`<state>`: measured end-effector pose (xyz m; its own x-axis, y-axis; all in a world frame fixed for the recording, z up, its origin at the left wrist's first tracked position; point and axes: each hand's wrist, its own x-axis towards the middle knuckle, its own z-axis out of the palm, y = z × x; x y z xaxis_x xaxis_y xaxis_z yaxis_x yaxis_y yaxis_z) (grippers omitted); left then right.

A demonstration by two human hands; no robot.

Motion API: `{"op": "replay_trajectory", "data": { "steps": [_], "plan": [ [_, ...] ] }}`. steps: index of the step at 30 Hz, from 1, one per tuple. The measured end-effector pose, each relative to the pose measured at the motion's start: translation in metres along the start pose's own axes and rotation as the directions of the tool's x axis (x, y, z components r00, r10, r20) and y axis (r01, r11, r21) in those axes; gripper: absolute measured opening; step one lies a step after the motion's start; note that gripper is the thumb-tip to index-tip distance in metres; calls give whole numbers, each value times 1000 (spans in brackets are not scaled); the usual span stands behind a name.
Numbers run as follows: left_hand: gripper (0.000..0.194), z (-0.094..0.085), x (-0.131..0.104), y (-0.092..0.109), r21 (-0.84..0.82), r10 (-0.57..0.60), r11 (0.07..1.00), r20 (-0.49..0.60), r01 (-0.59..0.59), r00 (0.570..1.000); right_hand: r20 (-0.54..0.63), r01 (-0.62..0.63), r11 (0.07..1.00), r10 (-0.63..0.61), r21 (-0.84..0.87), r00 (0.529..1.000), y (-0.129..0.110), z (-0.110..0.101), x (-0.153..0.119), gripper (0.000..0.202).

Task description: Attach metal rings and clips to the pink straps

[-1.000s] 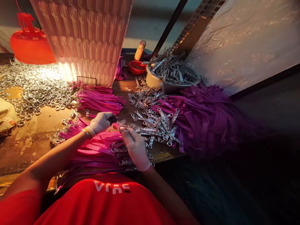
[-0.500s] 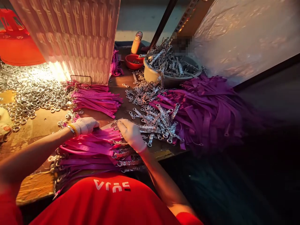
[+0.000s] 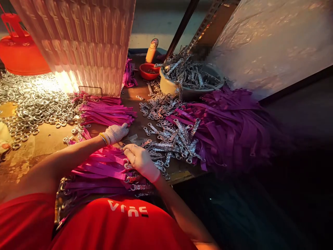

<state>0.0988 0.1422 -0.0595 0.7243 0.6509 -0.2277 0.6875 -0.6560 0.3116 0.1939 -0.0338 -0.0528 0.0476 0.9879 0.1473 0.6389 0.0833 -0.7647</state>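
Note:
My left hand (image 3: 114, 134), in a white knit glove, is closed with its fingers curled over the far side of a pile of pink straps (image 3: 101, 168). Anything inside its grip is hidden. To its right and nearer my body, my gloved right hand (image 3: 142, 160) pinches at the right end of that pile, thumb and fingers together. A small thin tip shows at its fingertips, too small to name. Metal rings and short chain pieces (image 3: 140, 186) are joined to the right ends of these straps, below the right hand.
Loose metal rings (image 3: 39, 104) spread under a red lamp (image 3: 23, 52) at left. Another bundle of pink straps (image 3: 106, 110) lies beyond my hands. Chain pieces (image 3: 179, 139), purple straps (image 3: 234, 125), a chain-filled tub (image 3: 168, 83) and a red bowl (image 3: 147, 74) are to the right.
My left hand has moved right and slightly away from me, closer to the right hand. My right hand has shifted a little left and toward me.

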Motion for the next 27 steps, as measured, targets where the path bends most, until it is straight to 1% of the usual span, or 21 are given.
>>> {"op": "replay_trajectory", "data": {
  "steps": [3, 5, 8, 10, 11, 12, 13, 14, 15, 16, 17, 18, 19, 21, 22, 23, 25, 26, 27],
  "plan": [
    [47, 6, 5, 5, 2, -15, 1000, -12, 15, 1000, -172, -64, 984, 92, 165, 981, 1, -4, 0, 25],
    [41, 5, 0, 5, -24, 14, 1000, -17, -14, 1000, -231, -85, 975, 133, 206, 964, -2, -11, 1, 27],
    [31, -5, -17, 3, -89, 68, 994, -31, -70, 997, -242, -96, 974, 146, 206, 959, -11, -25, 4, 27],
    [23, -14, -36, -1, -135, 87, 986, -53, -94, 995, -232, -69, 985, 105, 158, 967, -16, -31, 5, 26],
    [20, -19, -47, -3, -208, 70, 975, -62, -81, 996, -219, -34, 991, 61, 127, 974, -19, -32, 6, 25],
    [19, -23, -59, -5, -330, 34, 943, -62, -53, 998, -198, 13, 995, 6, 95, 980, -21, -31, 7, 25],
    [20, -27, -72, -7, -489, -11, 872, -42, -11, 999, -171, 60, 996, -48, 66, 984, -23, -29, 9, 26],
    [25, -30, -86, -8, -654, -53, 755, -5, 37, 999, -137, 98, 994, -92, 37, 986, -26, -25, 10, 27],
    [30, -33, -99, -8, -791, -82, 607, 39, 81, 996, -106, 118, 993, -117, 3, 988, -28, -21, 12, 28],
    [35, -34, -111, -6, -878, -96, 465, 76, 112, 992, -77, 120, 992, -124, -45, 989, -31, -16, 14, 30],
    [38, -34, -121, -4, -922, -100, 366, 96, 127, 990, -51, 110, 988, -116, -107, 992, -35, -11, 15, 31],
    [40, -33, -130, -2, -943, -106, 306, 105, 133, 989, -27, 95, 980, -101, -177, 995, -39, -7, 16, 33],
    [41, -32, -138, 1, -950, -114, 279, 114, 142, 987, -2, 83, 965, -87, -249, 996, -43, -4, 16, 34],
    [42, -28, -148, 5, -942, -125, 289, 139, 170, 982, 51, 88, 921, -74, -380, 996, -51, 0, 14, 34],
    [41, -27, -151, 6, -930, -127, 323, 142, 177, 982, 74, 102, 895, -77, -433, 994, -54, 1, 13, 34],
    [41, -26, -153, 6, -910, -130, 381, 123, 164, 984, 91, 115, 869, -81, -481, 993, -56, 1, 11, 33],
    [36, -24, -155, 4, -840, -124, 536, 20, 84, 992, 107, 141, 814, -98, -563, 989, -59, 2, 6, 33],
    [33, -24, -155, 2, -797, -99, 603, -25, 40, 995, 108, 149, 789, -106, -596, 989, -59, 3, 5, 33],
    [28, -23, -156, 1, -760, -59, 650, -39, 9, 998, 104, 153, 768, -112, -622, 988, -59, 4, 3, 33]
  ]
}}
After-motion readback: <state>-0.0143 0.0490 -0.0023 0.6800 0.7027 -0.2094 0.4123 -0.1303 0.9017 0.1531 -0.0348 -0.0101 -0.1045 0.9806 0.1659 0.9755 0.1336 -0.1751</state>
